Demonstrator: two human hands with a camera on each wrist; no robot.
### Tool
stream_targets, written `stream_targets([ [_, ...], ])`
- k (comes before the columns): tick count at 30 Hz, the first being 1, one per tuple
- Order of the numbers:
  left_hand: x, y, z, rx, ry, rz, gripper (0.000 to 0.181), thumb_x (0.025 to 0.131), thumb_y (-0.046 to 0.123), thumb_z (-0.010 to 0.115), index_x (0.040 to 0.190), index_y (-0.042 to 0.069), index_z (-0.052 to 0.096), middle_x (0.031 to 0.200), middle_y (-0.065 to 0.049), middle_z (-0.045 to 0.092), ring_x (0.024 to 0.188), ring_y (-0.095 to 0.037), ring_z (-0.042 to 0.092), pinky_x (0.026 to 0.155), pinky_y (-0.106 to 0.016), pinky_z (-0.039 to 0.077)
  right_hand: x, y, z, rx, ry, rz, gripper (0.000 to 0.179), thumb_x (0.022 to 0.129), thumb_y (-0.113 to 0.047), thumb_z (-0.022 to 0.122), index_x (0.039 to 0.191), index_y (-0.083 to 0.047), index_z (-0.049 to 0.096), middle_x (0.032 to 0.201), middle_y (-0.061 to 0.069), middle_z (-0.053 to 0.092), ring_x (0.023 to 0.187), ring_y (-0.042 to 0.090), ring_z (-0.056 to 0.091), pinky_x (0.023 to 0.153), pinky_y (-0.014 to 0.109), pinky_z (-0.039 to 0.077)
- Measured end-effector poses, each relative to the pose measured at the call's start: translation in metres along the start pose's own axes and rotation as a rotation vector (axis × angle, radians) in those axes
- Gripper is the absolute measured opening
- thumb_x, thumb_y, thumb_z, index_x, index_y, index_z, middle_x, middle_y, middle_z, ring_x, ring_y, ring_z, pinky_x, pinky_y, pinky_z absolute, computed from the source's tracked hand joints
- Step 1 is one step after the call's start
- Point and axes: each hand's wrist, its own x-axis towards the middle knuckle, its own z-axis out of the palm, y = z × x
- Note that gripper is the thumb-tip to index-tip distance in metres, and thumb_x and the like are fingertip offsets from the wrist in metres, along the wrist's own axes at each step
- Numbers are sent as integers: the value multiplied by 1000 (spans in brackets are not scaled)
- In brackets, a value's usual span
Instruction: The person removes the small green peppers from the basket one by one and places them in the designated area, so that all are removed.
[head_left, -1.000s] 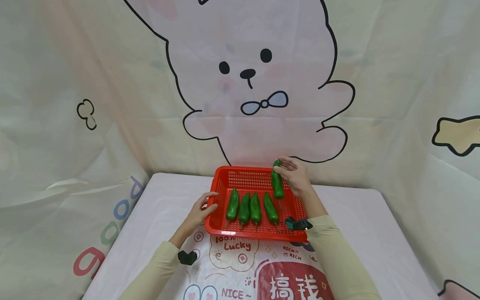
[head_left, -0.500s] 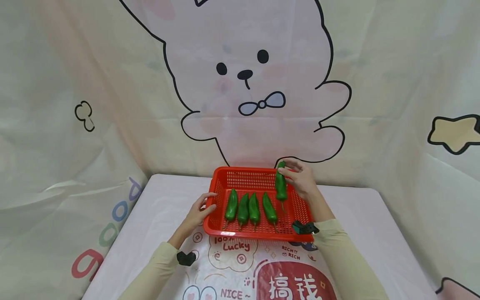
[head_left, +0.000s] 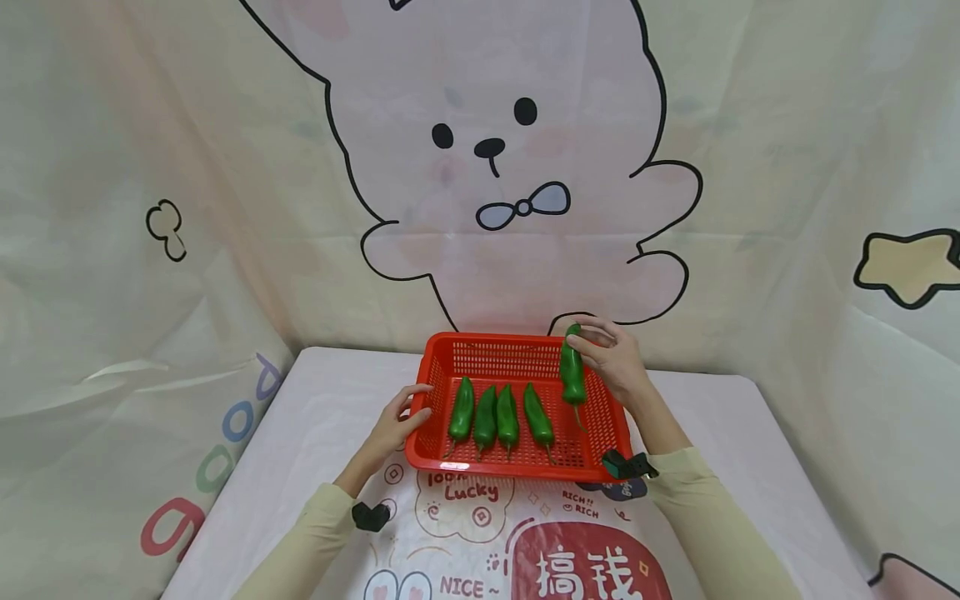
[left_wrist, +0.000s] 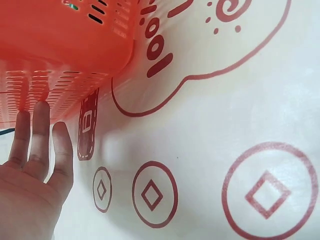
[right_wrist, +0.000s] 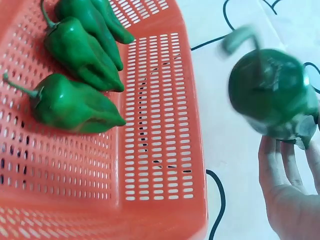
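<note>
My right hand [head_left: 615,360] pinches a long green pepper [head_left: 573,377] near its tip, thumb on one side and fingers on the other. The pepper hangs stem down over the right part of a red plastic basket [head_left: 517,473]; its stem end [right_wrist: 265,90] faces the camera in the right wrist view. On the basket's left rim lie the thumb and a finger of my left hand [head_left: 393,423]. The left wrist view has three nearly straight fingers [left_wrist: 40,130] at the slotted outer wall [left_wrist: 45,82]. Several green peppers [head_left: 485,419] lie side by side in the basket, stems toward me.
The basket stands near the far edge of a table with a white printed cover [head_left: 352,392]. A cartoon-printed cloth backdrop [head_left: 495,275] rises right behind it. More cloth [head_left: 112,375] hangs at both sides. Straps with small dark devices [head_left: 628,465] sit at both wrists.
My right hand has shifted a little to the right with the pepper, which stays upright over the basket. The left hand keeps its place at the left rim; the peppers lying inside have not moved.
</note>
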Motion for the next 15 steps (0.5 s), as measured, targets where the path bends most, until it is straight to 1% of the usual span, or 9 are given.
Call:
stream_targets([
  [6, 0, 0, -1, -8, -7, -6, 45, 102, 11, 62, 145, 9, 48, 136, -30, 49, 113, -55, 56, 80, -51, 59, -11, 0, -10, -42, -22, -33, 49, 98, -10, 69, 143, -3, 50, 128, 17, 55, 107, 17, 62, 89, 29, 56],
  [11, 1, 1, -1, -20, -18, -12, 45, 103, 9, 60, 146, 8, 46, 137, -34, 47, 114, -59, 55, 80, -52, 59, -19, 1, -20, -92, -33, -19, 45, 98, -12, 70, 139, -8, 53, 129, 14, 55, 103, 16, 64, 84, 31, 57],
  [15, 0, 2, 0, -15, -16, -12, 45, 103, 9, 60, 146, 8, 46, 137, -34, 47, 114, -59, 54, 80, -53, 58, -22, 1, -29, -117, -38, -20, 43, 99, -14, 70, 138, -9, 54, 129, 14, 56, 105, 17, 65, 83, 33, 58],
])
